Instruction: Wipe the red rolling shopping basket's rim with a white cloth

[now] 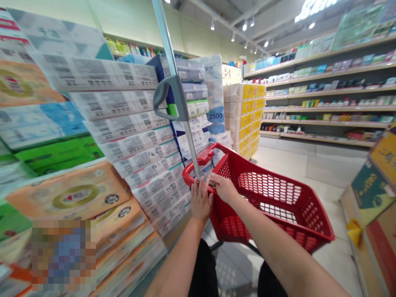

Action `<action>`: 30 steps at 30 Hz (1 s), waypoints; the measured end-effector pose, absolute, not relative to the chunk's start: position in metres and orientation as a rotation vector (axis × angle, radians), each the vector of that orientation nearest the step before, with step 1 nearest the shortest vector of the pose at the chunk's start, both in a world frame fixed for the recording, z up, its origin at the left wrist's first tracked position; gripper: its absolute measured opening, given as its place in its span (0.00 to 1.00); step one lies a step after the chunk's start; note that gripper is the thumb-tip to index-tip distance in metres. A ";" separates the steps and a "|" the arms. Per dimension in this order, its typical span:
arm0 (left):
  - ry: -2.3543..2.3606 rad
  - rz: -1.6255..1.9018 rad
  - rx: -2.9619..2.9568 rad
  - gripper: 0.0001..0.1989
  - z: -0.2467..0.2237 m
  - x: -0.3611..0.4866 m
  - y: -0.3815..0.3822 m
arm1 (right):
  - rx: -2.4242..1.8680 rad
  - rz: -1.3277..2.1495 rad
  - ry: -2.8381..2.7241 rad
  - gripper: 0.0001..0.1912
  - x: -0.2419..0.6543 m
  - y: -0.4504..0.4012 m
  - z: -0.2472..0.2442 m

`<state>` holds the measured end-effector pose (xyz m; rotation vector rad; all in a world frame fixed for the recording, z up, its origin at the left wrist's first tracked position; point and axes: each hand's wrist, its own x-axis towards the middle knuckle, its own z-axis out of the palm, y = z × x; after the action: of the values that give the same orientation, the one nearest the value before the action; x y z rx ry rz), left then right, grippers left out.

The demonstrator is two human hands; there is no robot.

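Note:
A red plastic shopping cart [278,181] with perforated walls stands in front of me. My left hand [201,202] lies against its near rim at the foot of a metal pole [192,148], fingers stretched out. Beside it, my right hand [225,189] is closed at the same rim, its fingers pinched around something small and brownish that I cannot make out. The pole leans up past the cart's red handle [206,156] and carries a grey loop grip [177,99]. No goods show inside the visible part of the cart.
Tall stacks of white tissue packs [136,119] and orange packs [71,194] rise close on the left. Yellow and white packs [244,119] stand beyond the cart. Stocked shelves [324,88] line the back right; boxes [374,185] edge the right side of the tiled aisle.

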<state>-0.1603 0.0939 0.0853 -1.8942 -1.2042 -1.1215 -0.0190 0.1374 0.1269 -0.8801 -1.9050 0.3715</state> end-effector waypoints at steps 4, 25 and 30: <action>-1.205 -1.125 -1.891 0.24 0.085 -0.159 0.094 | -0.878 0.345 -1.845 0.22 -0.020 0.139 0.125; -1.254 -1.131 -1.885 0.23 0.086 -0.153 0.093 | -0.876 0.295 -1.961 0.16 -0.013 0.134 0.129; -1.254 -1.147 -1.886 0.23 0.085 -0.151 0.093 | -0.845 0.254 -1.944 0.18 -0.011 0.131 0.130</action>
<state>-0.1507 0.0931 0.0849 -1.8865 -1.2535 -1.1468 -0.0106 0.1312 0.1298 -0.8447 -1.9437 0.2541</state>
